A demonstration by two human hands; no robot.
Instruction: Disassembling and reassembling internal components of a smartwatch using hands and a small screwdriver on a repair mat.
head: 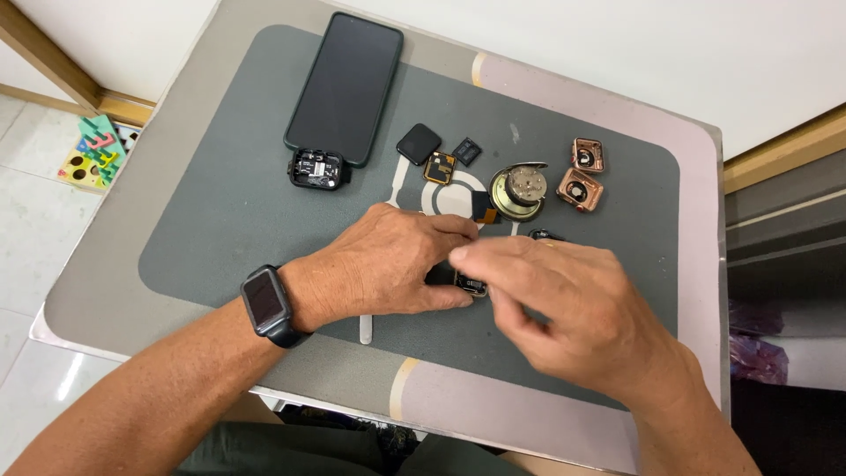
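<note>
My left hand [388, 264] and my right hand [564, 304] meet over the middle of a dark grey work mat [220, 211]. Between their fingertips sits a small black watch body [469, 284], gripped from both sides and mostly hidden by the fingers. A black smartwatch [267, 302] is strapped on my left wrist. Just beyond the hands lie a round metal speaker part [520, 189], a small orange-edged square board [439, 167] and a black square screen [418, 143].
A black phone [345, 86] lies face up at the mat's far side, with an opened black watch case [317, 167] beside it. Two copper-coloured watch cases [582, 176] sit at the far right. A white tool tip [367, 328] pokes out under my left hand. A colourful toy [92, 154] lies on the floor.
</note>
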